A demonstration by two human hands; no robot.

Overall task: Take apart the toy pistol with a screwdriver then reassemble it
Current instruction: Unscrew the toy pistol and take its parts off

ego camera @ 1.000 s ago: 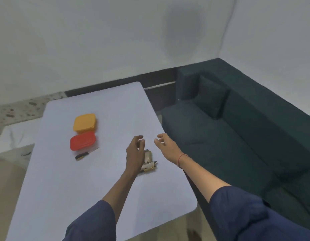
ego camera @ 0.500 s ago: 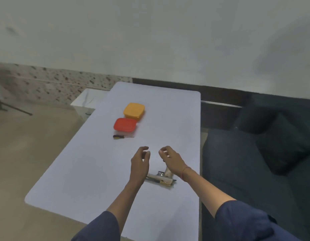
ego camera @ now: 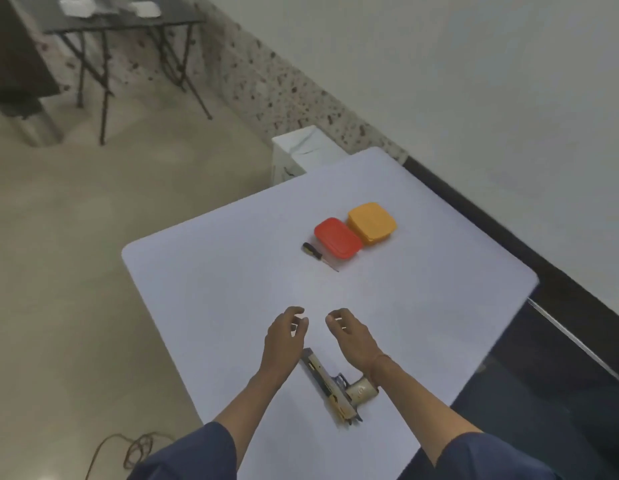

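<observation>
A beige and yellow toy pistol [ego camera: 336, 386] lies flat on the white table [ego camera: 232, 289], between my forearms near the front edge. My left hand [ego camera: 284, 337] hovers above the table just beyond the pistol's barrel end, fingers curled loosely and holding nothing. My right hand [ego camera: 351, 336] hovers beside it, also empty with fingers apart; its wrist partly covers the pistol's grip. A small screwdriver [ego camera: 318, 255] with a black and yellow handle lies farther back on the table.
A red lidded box [ego camera: 337, 238] and an orange lidded box [ego camera: 371, 223] sit side by side just beyond the screwdriver. A dark sofa [ego camera: 561, 393] borders the table's right side. A black folding table [ego camera: 121, 26] stands far left; a cable [ego camera: 128, 452] lies on the floor.
The view has swung left and down. Both hands stay raised and empty above the pistol, which has not moved on the table.
</observation>
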